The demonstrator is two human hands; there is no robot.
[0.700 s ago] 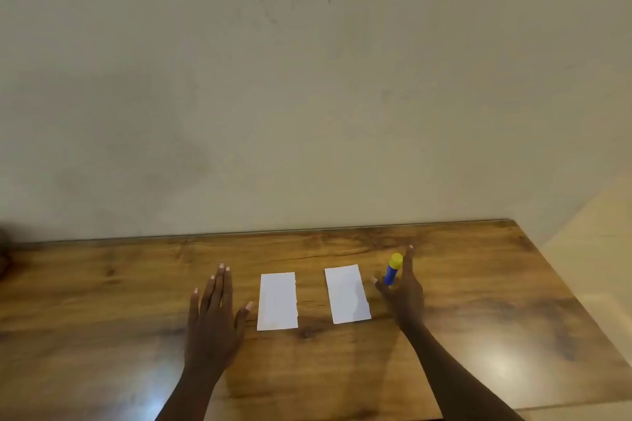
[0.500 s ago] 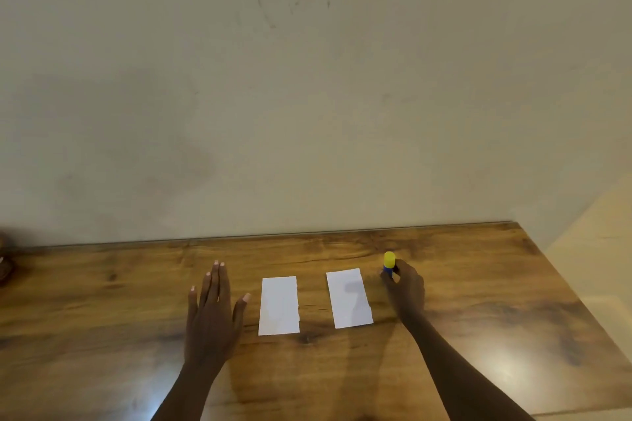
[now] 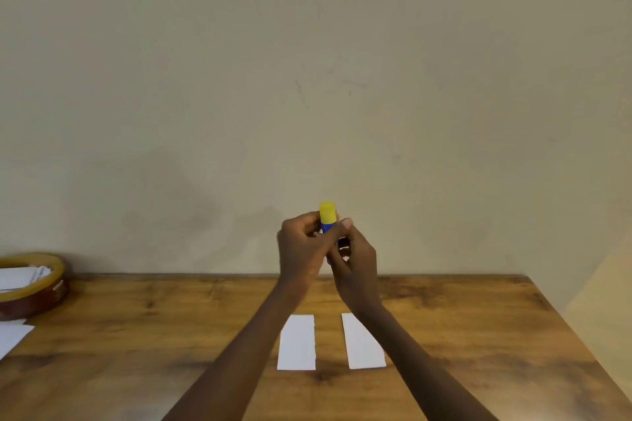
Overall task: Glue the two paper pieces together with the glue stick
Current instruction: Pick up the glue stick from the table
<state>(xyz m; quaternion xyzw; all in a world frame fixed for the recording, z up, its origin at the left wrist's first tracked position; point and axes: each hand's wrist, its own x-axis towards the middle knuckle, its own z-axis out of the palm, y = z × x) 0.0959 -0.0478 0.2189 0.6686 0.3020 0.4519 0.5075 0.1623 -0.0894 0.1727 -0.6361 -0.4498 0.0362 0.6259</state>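
Observation:
Both hands hold the glue stick [image 3: 327, 215] upright in the air, above the far edge of the table. It has a blue body and a yellow cap, which is on. My right hand [image 3: 355, 258] wraps the blue body from the right and below. My left hand [image 3: 301, 249] grips it from the left, just under the cap. Two white paper pieces lie flat on the wooden table [image 3: 461, 335] below my forearms: the left paper [image 3: 297, 342] and the right paper [image 3: 362, 343], a small gap apart. My right forearm crosses the right paper's upper corner.
A round brown container with a yellow rim [image 3: 32, 284] stands at the far left of the table, white paper inside it. A loose white sheet [image 3: 12, 335] lies in front of it. A plain wall rises behind the table; the table's right edge slants away.
My right hand has lifted the glue stick off the table. My left hand has left the tabletop and joined it on the stick. The camera has tilted, bringing the container into view.

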